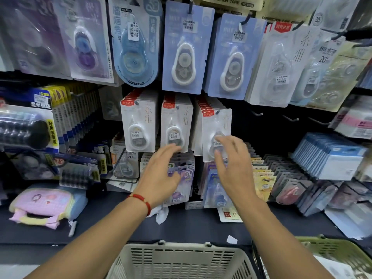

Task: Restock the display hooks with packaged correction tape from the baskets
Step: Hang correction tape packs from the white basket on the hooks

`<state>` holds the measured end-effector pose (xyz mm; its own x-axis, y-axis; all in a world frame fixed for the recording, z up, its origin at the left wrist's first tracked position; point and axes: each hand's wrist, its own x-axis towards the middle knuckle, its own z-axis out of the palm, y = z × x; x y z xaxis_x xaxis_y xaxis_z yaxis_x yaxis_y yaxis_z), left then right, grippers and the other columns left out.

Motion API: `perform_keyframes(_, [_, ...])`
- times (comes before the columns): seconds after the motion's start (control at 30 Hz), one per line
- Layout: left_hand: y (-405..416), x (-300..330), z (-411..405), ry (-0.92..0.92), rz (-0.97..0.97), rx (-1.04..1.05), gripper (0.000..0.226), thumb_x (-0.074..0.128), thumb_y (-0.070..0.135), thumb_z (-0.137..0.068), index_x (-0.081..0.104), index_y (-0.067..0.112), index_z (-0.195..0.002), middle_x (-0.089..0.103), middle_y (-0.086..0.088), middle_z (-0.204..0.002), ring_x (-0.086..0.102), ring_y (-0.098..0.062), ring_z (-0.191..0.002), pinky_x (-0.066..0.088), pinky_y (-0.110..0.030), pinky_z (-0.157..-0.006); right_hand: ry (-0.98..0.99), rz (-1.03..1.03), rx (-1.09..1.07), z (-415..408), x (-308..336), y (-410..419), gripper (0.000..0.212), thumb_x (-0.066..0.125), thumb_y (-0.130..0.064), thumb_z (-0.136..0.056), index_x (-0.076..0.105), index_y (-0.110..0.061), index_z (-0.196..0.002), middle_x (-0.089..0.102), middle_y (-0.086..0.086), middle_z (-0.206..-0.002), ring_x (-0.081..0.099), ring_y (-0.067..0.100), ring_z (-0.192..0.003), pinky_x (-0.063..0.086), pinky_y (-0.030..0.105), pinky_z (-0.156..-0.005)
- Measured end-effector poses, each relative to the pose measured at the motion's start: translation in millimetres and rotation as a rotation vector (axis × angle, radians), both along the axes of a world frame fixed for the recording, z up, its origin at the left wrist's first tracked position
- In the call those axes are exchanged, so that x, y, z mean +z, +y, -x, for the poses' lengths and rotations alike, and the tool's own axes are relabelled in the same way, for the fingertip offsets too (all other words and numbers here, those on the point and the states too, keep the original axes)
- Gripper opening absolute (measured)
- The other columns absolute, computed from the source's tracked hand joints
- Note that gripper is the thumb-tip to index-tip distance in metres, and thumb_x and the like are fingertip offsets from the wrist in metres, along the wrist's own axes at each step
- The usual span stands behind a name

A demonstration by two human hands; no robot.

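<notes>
A dark display wall (267, 125) stands behind a dark shelf (112, 224). A pink pouch (43, 204) lies there.

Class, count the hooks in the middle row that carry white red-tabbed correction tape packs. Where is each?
3. Left stack, middle stack above the left hand, and right stack, whose front pack the right hand touches. Bare hooks follow rightward; others may be hidden.
</notes>
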<state>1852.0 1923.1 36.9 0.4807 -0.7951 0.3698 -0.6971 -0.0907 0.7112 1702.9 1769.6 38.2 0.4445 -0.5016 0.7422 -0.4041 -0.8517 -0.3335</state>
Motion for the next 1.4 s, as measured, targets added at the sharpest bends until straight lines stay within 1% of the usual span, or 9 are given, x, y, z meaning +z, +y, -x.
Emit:
perform_keyframes(0.1, [-19,1,-6,-0.040,-0.069,0.008,0.079,0.064,0.003,-0.092,0.036,0.028,-0.161,0.016,0.014,-0.172,0.011,-0.007,-0.159,0.011,-0.020,-0.122,0.231,0.008,0.021,-8,-4,-8,0.045,0.068,-0.007,-0.096,0.062,-0.014,-0.140,0.047,0.009,-0.154,0.048,0.032,-0.139,0.049,0.050,-0.106])
perform_keyframes(0.27, [-31,-15,-11,-0.059,-0.120,-0.044,0.084,0.065,0.005,-0.095,0.026,0.028,-0.165,-0.008,0.022,-0.173,0.003,-0.005,-0.160,0.020,-0.022,-0.122,0.246,0.019,-0.016,-8,-5,-14,0.044,0.067,-0.010,-0.097,0.063,-0.017,-0.140,0.039,0.007,-0.160,0.041,0.030,-0.145,0.050,0.042,-0.104])
perform_keyframes(0.5, [-11,-31,-6,-0.093,-0.123,0.020,0.071,0.063,0.009,-0.096,0.037,0.026,-0.161,0.018,0.009,-0.173,0.019,-0.012,-0.159,0.020,-0.026,-0.124,0.293,-0.055,0.127,16,2,-11,0.048,0.062,-0.012,-0.101,0.055,-0.023,-0.148,0.034,-0.002,-0.158,0.051,0.017,-0.124,0.056,0.038,-0.087])
perform_keyframes(0.67, [23,-44,0,-0.137,-0.264,0.043,0.067,0.064,0.011,-0.094,0.044,0.023,-0.156,0.044,0.002,-0.160,0.038,-0.022,-0.149,0.031,-0.036,-0.123,0.287,-0.286,0.062,33,-23,2,0.035,0.057,-0.017,-0.104,0.064,-0.019,-0.138,0.048,0.003,-0.140,0.056,0.021,-0.121,0.047,0.034,-0.100])
perform_keyframes(0.77, [43,-60,5,-0.196,-0.458,0.060,0.063,0.065,0.017,-0.092,0.047,0.026,-0.152,0.051,0.001,-0.151,0.047,-0.026,-0.139,0.042,-0.039,-0.114,0.614,-0.403,-0.067,49,-70,13,0.037,0.053,-0.024,-0.104,0.060,-0.021,-0.139,0.051,0.004,-0.141,0.059,0.028,-0.125,0.047,0.037,-0.100])
perform_keyframes(0.87, [63,-82,8,-0.229,-0.686,0.113,0.056,0.062,0.023,-0.095,0.048,0.029,-0.150,0.051,0.001,-0.150,0.047,-0.027,-0.138,0.046,-0.043,-0.110,1.069,-0.368,-0.135,77,-126,14,0.054,0.052,-0.029,-0.105,0.038,-0.020,-0.156,0.032,0.007,-0.161,0.035,0.031,-0.149,0.036,0.047,-0.116])
perform_keyframes(1.07, [141,-176,34,-0.038,-0.950,0.417,0.078,0.060,0.023,-0.093,0.019,0.026,-0.160,0.039,-0.008,-0.153,0.043,-0.032,-0.140,0.046,-0.046,-0.109,1.299,-0.487,-0.260,158,-225,28,0.080,0.048,-0.022,-0.104,0.000,-0.015,-0.168,-0.018,0.011,-0.174,-0.012,0.032,-0.162,0.001,0.057,-0.130])
perform_keyframes(1.23, [201,-232,57,0.256,-0.876,0.535,0.093,0.056,0.003,-0.093,0.003,0.024,-0.167,0.058,-0.023,-0.134,0.061,-0.042,-0.117,0.049,-0.045,-0.098,1.179,-0.398,-0.172,187,-255,63,0.081,0.050,-0.027,-0.100,0.006,-0.016,-0.167,-0.019,0.016,-0.173,-0.020,0.038,-0.160,-0.006,0.052,-0.131])
perform_keyframes(1.4, [226,-245,16,0.167,-0.780,0.685,0.071,0.052,0.003,-0.098,0.029,0.023,-0.162,0.062,-0.028,-0.130,0.061,-0.049,-0.115,0.049,-0.051,-0.097,0.629,-0.746,-0.092,196,-262,98,0.081,0.057,-0.002,-0.097,0.017,-0.018,-0.165,-0.001,-0.001,-0.176,0.015,0.027,-0.161,0.038,0.045,-0.122])
